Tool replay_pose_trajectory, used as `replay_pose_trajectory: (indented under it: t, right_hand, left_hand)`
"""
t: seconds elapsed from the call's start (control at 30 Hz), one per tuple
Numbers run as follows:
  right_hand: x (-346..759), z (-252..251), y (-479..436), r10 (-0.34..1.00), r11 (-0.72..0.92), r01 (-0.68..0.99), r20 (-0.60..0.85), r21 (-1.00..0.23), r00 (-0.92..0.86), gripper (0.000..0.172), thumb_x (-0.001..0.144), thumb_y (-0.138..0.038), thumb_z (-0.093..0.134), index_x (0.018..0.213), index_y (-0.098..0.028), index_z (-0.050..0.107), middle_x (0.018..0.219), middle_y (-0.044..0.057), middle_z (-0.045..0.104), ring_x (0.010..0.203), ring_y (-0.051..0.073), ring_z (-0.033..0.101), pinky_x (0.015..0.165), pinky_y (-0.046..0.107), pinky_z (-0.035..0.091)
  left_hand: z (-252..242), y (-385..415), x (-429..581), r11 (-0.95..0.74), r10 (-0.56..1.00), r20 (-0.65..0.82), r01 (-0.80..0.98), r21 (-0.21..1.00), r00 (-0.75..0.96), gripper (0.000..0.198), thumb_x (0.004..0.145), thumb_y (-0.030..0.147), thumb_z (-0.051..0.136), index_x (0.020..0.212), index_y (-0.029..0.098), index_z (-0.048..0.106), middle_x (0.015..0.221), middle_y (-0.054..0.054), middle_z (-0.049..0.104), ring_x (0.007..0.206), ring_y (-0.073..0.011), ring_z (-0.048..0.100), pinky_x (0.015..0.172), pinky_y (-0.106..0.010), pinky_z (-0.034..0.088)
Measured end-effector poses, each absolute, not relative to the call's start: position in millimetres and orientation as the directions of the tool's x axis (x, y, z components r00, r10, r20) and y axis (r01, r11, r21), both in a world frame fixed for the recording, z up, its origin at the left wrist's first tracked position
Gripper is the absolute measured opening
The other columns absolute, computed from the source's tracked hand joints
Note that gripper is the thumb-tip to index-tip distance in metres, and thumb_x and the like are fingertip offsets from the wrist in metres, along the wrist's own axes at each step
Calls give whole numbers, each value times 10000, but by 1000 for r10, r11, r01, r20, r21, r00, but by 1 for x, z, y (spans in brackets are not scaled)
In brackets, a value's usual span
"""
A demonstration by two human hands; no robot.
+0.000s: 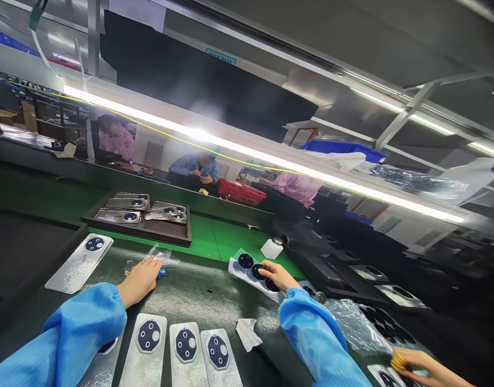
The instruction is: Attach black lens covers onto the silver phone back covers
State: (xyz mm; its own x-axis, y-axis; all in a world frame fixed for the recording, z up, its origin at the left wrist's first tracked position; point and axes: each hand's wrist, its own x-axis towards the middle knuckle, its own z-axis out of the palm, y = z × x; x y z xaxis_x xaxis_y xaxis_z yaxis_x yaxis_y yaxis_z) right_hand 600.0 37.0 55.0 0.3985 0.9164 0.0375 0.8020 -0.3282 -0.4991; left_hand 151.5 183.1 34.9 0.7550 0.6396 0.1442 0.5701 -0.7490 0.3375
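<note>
My left hand (pixel 141 280) is curled down at a crumpled clear plastic bag (pixel 166 255). A bit of something blue (pixel 162 272) shows beside its fingers; what exactly they grip is hidden. Farther right, my right hand (pixel 278 275) pinches a sheet of round black camera lens covers (pixel 245 262) at its middle. Silvery phone back covers with dark camera plates lie in a row nearest me, among them one back cover (pixel 147 349) and another (pixel 186 352); my left sleeve partly hides the leftmost. A small stack of back covers (pixel 79 263) sits left of my left hand.
Behind stands a dark tray (pixel 137 228) of more back covers. A white bottle (pixel 272 248) with a metal top is beyond my right hand. A crumpled white wipe (pixel 249 334) lies in front. At lower right, another person's hand (pixel 432 368) holds something yellow near plastic wrap (pixel 357 325).
</note>
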Motion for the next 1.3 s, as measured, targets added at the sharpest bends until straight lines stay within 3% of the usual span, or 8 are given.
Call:
replay_pose_trajectory:
  t: [0.2,0.4,0.57,0.73,0.87,0.97,1.17,1.3]
  right_hand:
    - [569,75,32,962,-168,701,41,-693,272,298,956,-389,597,1139,-155,618,1107,67,664,975,205,658,874,424,541]
    - [497,98,37,980,26,587,136,-809,145,534,833,-635,610,1164,-216,617,1090,72,702,1035,244,651,948,411,504]
    - [433,106,45,991,94,502,130,-859,36,526,795,-640,652,1113,-221,660,1038,55,718,978,234,669,912,390,516]
    - [394,104,54,993,118,438,114,-891,-37,474,798,-607,677,1078,-225,676,1024,57,721,970,239,661,929,416,497]
    - [375,101,64,991,129,372,110,-919,-72,422,819,-572,678,1071,-233,673,1045,55,713,981,234,654,940,415,488]
    - [366,96,73,989,135,311,108,-941,-104,426,804,-569,700,1060,-230,677,1033,55,708,963,223,652,915,398,499]
    - [351,85,89,988,92,174,68,-980,-136,457,719,-587,769,952,-199,706,821,34,682,703,173,634,600,290,517]
    - [343,84,95,997,82,47,82,-995,-17,427,669,-561,821,851,-195,699,789,16,675,689,157,622,601,269,504]
  left_hand:
    - [36,187,147,-718,663,176,550,427,728,336,966,347,564,1254,175,570,1270,-103,604,1145,-257,593,980,-485,474]
    - [54,200,135,-687,700,279,513,514,658,347,976,190,438,1313,192,523,1119,-70,630,1016,-203,622,917,-401,485]
    - [87,197,126,-651,748,362,509,563,556,251,946,242,381,939,225,631,895,-15,586,915,-191,583,871,-335,445]
    - [112,189,120,-547,834,383,509,665,396,329,874,425,503,624,212,491,753,1,512,786,-195,555,757,-311,431]
    - [124,188,112,-504,844,347,382,775,409,94,823,279,516,804,217,585,854,-6,633,788,-169,599,741,-278,464]
    - [132,183,108,-492,789,305,251,834,533,241,849,292,505,1034,215,639,878,-14,699,711,-147,618,633,-237,479]
    - [153,160,110,-471,699,272,140,871,661,308,874,398,563,948,165,750,682,-15,688,625,-141,612,554,-215,440]
    - [163,156,107,-493,696,300,131,860,653,262,876,364,575,952,186,751,799,-16,733,726,-158,657,626,-216,476]
